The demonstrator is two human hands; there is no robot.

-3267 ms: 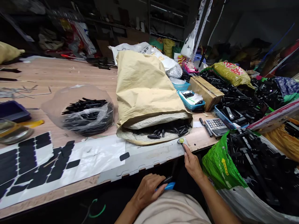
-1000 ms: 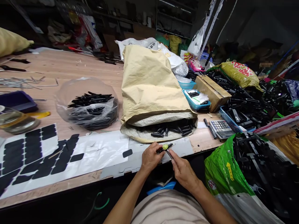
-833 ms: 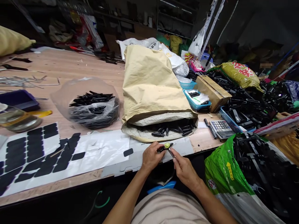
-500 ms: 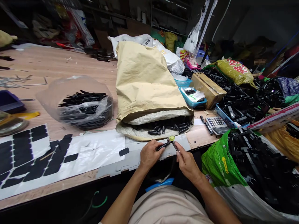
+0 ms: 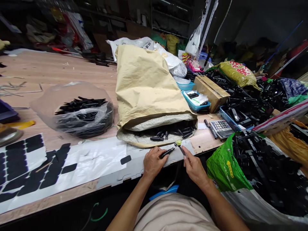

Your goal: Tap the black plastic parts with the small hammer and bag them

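My left hand (image 5: pixel 152 161) is closed on a slim black plastic piece (image 5: pixel 167 152) that points up and right over the table's near edge. My right hand (image 5: pixel 193 166) pinches a thin dark tool with a small yellow-green round head (image 5: pixel 178 142). That head sits just beyond the black piece's tip, close to it. Both hands hover in front of the open mouth of a tan paper sack (image 5: pixel 146 89) lying on its side, with several black plastic pieces (image 5: pixel 168 133) spilling inside its mouth.
A clear bag of black parts (image 5: pixel 81 112) lies left of the sack. White sheets with black pads (image 5: pixel 31 163) cover the near left. A calculator (image 5: pixel 220 127), blue trays (image 5: pixel 195 102), a cardboard box (image 5: pixel 211 91) and a green bag of black parts (image 5: pixel 240 166) crowd the right.
My left hand rose from my lap with a black piece. My right hand lifted the green-headed tool off the table and brought it to the piece; both hands then drifted slightly right.
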